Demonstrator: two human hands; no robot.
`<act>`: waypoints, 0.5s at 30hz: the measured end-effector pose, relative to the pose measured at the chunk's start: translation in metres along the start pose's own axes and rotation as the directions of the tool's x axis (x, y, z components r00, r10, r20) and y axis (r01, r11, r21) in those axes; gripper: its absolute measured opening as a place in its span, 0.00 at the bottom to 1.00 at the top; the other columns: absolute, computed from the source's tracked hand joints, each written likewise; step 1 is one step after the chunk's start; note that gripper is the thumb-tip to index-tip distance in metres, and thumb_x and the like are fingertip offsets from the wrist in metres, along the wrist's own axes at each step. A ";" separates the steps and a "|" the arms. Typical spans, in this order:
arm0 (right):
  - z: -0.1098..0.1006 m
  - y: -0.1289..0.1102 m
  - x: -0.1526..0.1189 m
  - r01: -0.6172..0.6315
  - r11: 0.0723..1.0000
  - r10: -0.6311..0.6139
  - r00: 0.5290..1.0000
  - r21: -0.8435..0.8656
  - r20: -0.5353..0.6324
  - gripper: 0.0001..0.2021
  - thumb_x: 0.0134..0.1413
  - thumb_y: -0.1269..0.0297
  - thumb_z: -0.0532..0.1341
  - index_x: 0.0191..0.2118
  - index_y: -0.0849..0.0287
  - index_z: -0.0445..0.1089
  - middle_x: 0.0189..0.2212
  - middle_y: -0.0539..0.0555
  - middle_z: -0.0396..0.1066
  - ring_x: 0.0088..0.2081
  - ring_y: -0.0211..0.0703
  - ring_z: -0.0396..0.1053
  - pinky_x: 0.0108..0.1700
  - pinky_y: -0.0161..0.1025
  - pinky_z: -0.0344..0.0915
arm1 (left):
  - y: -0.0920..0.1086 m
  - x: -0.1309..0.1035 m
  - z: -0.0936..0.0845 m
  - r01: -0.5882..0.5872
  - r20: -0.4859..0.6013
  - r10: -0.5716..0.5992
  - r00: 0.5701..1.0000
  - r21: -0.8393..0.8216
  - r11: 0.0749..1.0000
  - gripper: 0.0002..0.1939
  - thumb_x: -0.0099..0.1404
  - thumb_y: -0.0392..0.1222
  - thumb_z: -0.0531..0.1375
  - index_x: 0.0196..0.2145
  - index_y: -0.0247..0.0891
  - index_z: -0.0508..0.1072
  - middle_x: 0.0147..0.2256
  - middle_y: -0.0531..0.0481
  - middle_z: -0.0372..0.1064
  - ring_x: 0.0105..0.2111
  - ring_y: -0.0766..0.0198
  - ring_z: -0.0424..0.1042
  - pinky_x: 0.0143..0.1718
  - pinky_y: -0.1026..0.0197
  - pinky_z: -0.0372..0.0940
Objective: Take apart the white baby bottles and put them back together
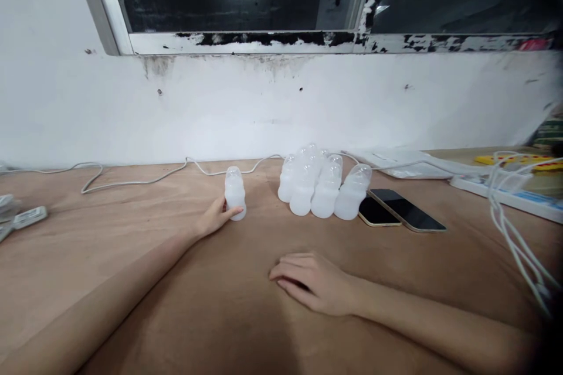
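Note:
My left hand (216,217) is wrapped round the lower part of a white baby bottle (234,190) with a see-through domed cap. The bottle stands upright on the wooden table, with my thumb across its front. My right hand (313,282) rests on the table nearer to me, loosely curved, thumb apart from the fingers and holding nothing. Beyond it, several similar bottles (322,190) stand in a close group. The rear ones are partly hidden by those in front.
Two phones (411,210) lie right of the bottle group. A white cable (132,184) runs along the wall. Farther right are a plastic bag (398,158), a power strip (523,194) with tangled cords and a yellow object (528,161). Small white boxes (29,218) lie at far left.

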State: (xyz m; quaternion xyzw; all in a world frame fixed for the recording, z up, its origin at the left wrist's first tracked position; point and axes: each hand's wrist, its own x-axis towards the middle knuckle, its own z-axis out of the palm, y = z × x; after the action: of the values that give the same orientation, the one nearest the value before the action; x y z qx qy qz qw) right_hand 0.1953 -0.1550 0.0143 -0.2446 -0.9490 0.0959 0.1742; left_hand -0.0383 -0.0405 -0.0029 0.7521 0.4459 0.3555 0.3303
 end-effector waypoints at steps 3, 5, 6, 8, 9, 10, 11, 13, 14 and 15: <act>-0.009 0.009 -0.018 -0.082 0.996 0.081 0.996 -0.019 -0.038 0.11 0.55 0.69 0.47 0.39 0.56 0.64 0.31 0.53 0.66 0.31 0.37 0.63 0.33 0.35 0.60 | 0.007 0.014 0.017 -0.031 -0.020 0.031 0.999 0.001 1.000 0.23 0.53 0.50 0.56 0.42 0.33 0.62 0.41 0.44 0.66 0.41 0.58 0.66 0.41 0.56 0.62; -0.015 0.021 -0.035 -0.187 0.980 0.172 0.967 -0.066 -0.187 0.10 0.54 0.68 0.48 0.39 0.55 0.63 0.32 0.54 0.64 0.32 0.39 0.63 0.34 0.36 0.61 | 0.012 0.023 0.028 -0.068 -0.015 0.067 0.998 -0.012 0.998 0.22 0.53 0.50 0.57 0.41 0.33 0.63 0.40 0.44 0.66 0.40 0.58 0.66 0.40 0.57 0.62; -0.018 0.030 -0.044 -0.267 0.960 0.225 0.916 -0.088 -0.332 0.09 0.53 0.68 0.49 0.40 0.55 0.62 0.34 0.56 0.63 0.35 0.41 0.63 0.36 0.38 0.61 | 0.015 0.027 0.034 -0.084 -0.003 0.084 0.996 -0.017 0.996 0.22 0.53 0.50 0.57 0.41 0.33 0.63 0.40 0.45 0.66 0.40 0.58 0.66 0.40 0.58 0.62; -0.024 0.053 -0.062 -0.436 0.896 0.279 0.697 -0.082 -0.660 0.10 0.51 0.66 0.52 0.41 0.55 0.60 0.36 0.57 0.61 0.39 0.45 0.61 0.41 0.43 0.60 | 0.020 0.034 0.044 -0.096 0.009 0.096 0.995 -0.022 0.995 0.22 0.52 0.50 0.58 0.41 0.33 0.64 0.40 0.45 0.67 0.39 0.58 0.66 0.40 0.58 0.62; -0.027 0.067 -0.070 -0.522 0.852 0.314 0.547 -0.023 -0.776 0.11 0.50 0.64 0.52 0.41 0.55 0.60 0.37 0.58 0.61 0.41 0.46 0.61 0.43 0.46 0.60 | 0.023 0.036 0.048 -0.096 0.013 0.097 0.995 -0.024 0.995 0.22 0.52 0.50 0.58 0.41 0.33 0.65 0.40 0.45 0.67 0.39 0.58 0.66 0.39 0.58 0.62; -0.030 0.081 -0.076 -0.582 0.812 0.348 0.420 0.046 -0.838 0.12 0.50 0.63 0.51 0.42 0.56 0.59 0.38 0.58 0.60 0.42 0.48 0.60 0.43 0.48 0.59 | 0.025 0.039 0.052 -0.095 0.012 0.096 0.995 -0.028 0.995 0.22 0.51 0.49 0.58 0.41 0.33 0.65 0.39 0.45 0.68 0.39 0.58 0.66 0.39 0.58 0.62; -0.031 0.094 -0.081 -0.615 0.779 0.395 0.328 0.124 -0.858 0.14 0.49 0.61 0.52 0.44 0.56 0.58 0.40 0.58 0.59 0.44 0.49 0.60 0.45 0.50 0.59 | 0.027 0.041 0.055 -0.094 0.008 0.095 0.995 -0.031 0.995 0.22 0.51 0.49 0.59 0.41 0.33 0.66 0.39 0.45 0.68 0.38 0.58 0.67 0.39 0.59 0.62; -0.032 0.119 -0.083 -0.594 0.764 0.486 0.271 0.253 -0.831 0.21 0.46 0.59 0.54 0.48 0.56 0.54 0.46 0.59 0.56 0.49 0.50 0.56 0.49 0.51 0.56 | 0.030 0.044 0.060 -0.095 -0.010 0.094 0.995 -0.032 0.995 0.22 0.51 0.49 0.59 0.40 0.33 0.66 0.38 0.46 0.69 0.37 0.58 0.67 0.37 0.59 0.62; -0.032 0.129 -0.081 -0.563 0.771 0.518 0.286 0.297 -0.806 0.24 0.45 0.60 0.55 0.50 0.56 0.52 0.49 0.59 0.54 0.51 0.50 0.54 0.50 0.51 0.54 | 0.031 0.046 0.063 -0.096 -0.020 0.096 0.995 -0.027 0.995 0.22 0.50 0.49 0.59 0.40 0.33 0.67 0.37 0.46 0.69 0.36 0.58 0.68 0.37 0.59 0.63; -0.031 0.137 -0.077 -0.528 0.782 0.543 0.315 0.331 -0.779 0.26 0.44 0.61 0.55 0.51 0.56 0.50 0.50 0.59 0.52 0.53 0.50 0.52 0.51 0.51 0.54 | 0.031 0.047 0.064 -0.097 -0.031 0.097 0.995 -0.018 0.995 0.22 0.50 0.50 0.59 0.40 0.33 0.67 0.37 0.46 0.69 0.36 0.58 0.68 0.36 0.59 0.63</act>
State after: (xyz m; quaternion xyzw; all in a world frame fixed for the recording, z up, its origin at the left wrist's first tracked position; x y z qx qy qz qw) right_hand 0.3297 -0.0722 -0.0155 -0.5567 -0.6038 0.0242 0.5701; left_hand 0.0451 -0.0214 0.0000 0.7642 0.4105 0.3868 0.3129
